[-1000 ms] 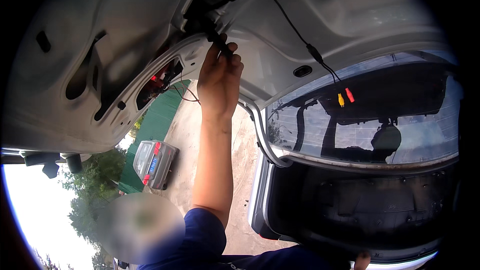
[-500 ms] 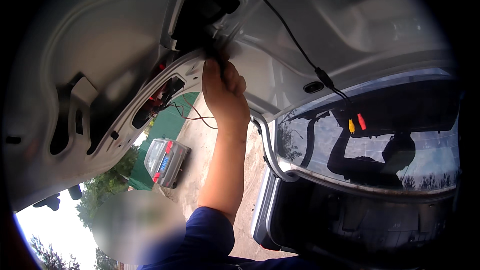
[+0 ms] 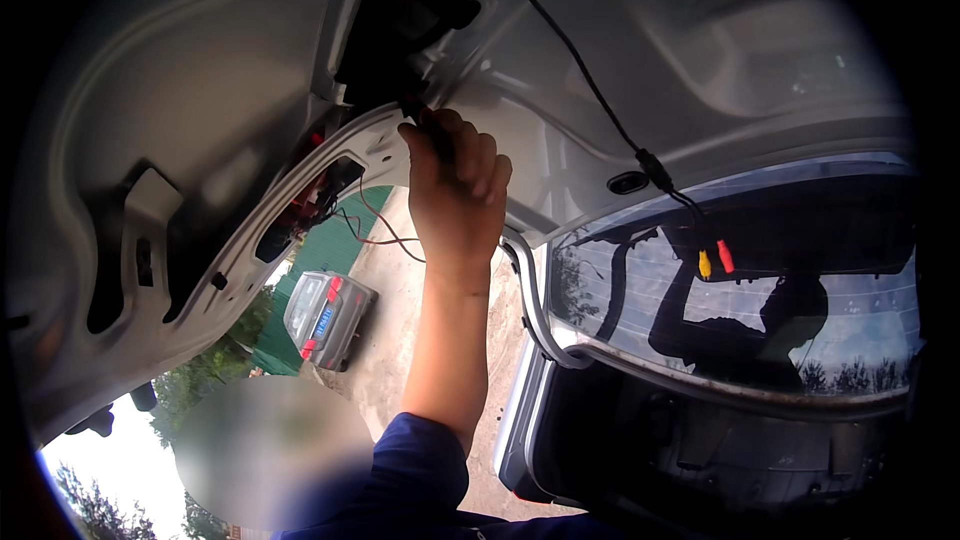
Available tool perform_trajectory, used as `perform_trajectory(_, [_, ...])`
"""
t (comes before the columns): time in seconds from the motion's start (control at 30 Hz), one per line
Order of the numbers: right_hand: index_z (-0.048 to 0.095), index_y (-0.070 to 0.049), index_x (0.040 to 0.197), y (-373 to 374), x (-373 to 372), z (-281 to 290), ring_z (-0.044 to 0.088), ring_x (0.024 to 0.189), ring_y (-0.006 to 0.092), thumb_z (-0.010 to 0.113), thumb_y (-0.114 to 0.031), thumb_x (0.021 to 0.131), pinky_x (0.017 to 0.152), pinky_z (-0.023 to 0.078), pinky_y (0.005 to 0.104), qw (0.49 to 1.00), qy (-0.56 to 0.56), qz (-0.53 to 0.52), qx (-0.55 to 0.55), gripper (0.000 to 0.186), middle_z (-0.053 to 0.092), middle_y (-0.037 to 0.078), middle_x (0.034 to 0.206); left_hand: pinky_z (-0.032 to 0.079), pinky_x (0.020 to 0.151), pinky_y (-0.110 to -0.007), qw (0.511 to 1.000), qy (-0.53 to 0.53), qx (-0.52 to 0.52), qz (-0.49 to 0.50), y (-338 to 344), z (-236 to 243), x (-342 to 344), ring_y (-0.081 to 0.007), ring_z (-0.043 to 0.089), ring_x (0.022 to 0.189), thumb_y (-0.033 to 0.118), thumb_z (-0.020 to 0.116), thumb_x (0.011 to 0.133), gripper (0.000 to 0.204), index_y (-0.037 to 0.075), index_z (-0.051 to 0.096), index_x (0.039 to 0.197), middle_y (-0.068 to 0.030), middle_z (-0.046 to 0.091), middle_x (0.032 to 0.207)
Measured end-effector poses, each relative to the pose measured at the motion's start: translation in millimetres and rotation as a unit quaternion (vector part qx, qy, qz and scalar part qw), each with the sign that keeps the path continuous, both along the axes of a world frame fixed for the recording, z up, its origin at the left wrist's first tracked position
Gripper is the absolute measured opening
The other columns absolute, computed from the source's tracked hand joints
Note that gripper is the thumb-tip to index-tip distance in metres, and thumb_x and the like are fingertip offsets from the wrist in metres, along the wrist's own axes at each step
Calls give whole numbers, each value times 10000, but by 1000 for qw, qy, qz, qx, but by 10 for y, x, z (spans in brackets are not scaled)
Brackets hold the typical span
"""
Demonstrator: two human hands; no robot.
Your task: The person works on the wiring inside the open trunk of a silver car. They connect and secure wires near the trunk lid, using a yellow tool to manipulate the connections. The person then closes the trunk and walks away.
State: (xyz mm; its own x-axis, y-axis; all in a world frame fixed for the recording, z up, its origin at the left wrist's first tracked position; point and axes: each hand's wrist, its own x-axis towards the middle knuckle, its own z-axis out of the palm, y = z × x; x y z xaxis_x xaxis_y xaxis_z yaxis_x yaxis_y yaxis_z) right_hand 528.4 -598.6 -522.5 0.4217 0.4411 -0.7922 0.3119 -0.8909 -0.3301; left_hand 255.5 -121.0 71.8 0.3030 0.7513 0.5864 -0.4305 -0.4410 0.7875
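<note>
My left hand (image 3: 450, 185) is raised under the lifted boot lid (image 3: 560, 135), its palm side partly facing me. The fingers are curled round a dark handle-like object (image 3: 432, 128), with a hint of red on it; its kind is hard to make out. Its upper end meets the dark opening (image 3: 385, 50) in the lid. Thin red and black wires (image 3: 375, 240) run from a cut-out in the lid's edge and end behind my wrist. My right hand is out of view.
A black cable (image 3: 570, 35) hangs on the right, ending in a yellow plug (image 3: 705, 264) and a red plug (image 3: 725, 256). Beyond it lies the rear window (image 3: 620, 270) with a reflected figure. A bent metal hinge arm (image 3: 530, 305) stands beside my forearm. A grey car (image 3: 335, 320) is parked outside.
My left hand has turned at the wrist and drawn slightly down and to the right, showing more of its curled fingers. The dark object stays in its grip. The view has shifted slightly.
</note>
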Motion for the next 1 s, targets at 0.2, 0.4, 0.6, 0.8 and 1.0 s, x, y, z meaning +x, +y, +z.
perform_trajectory(0.2, [763,-75,1316,-73,67,-920,676,1274,432,716,-504,947,1136,470,533,921,-60,384,15,568,698,353,1315,343,635,-278,999,6,-21,-48,5,45,-204,-134,416,685,453,461,1169,399,84,614,1174,-10,504,810])
perform_trajectory(0.4, [716,61,1041,1768,-47,1805,733,732,355,703,-59,944,702,556,423,896,61,87,432,154,724,224,815,488,727,-329,905,183,152,352,-111,-36,2,-171,609,849,306,577,1118,291,53,642,1245,-62,683,1051])
perform_trajectory(0.6, [708,0,1235,2846,-271,4872,682,722,248,736,-114,962,691,539,366,636,109,192,739,297,713,127,863,505,711,-299,740,251,324,533,-97,0,-29,-158,631,766,145,788,971,214,-46,721,1041,-78,711,872])
perform_trajectory(0.8, [642,-130,1424,3784,-1089,6512,744,989,414,581,-222,1053,870,588,495,537,-146,343,757,387,789,169,1094,518,688,-351,801,178,301,486,-74,-33,-137,-223,656,717,167,775,970,185,9,701,1029,-118,722,850])
perform_trajectory(1.0, [785,-80,1173,4308,-1483,6851,754,1163,313,674,-156,916,954,619,453,542,-366,372,659,290,797,160,1178,535,703,-341,838,114,259,467,44,-199,-22,-211,703,742,107,757,959,156,37,704,1088,-110,751,854])
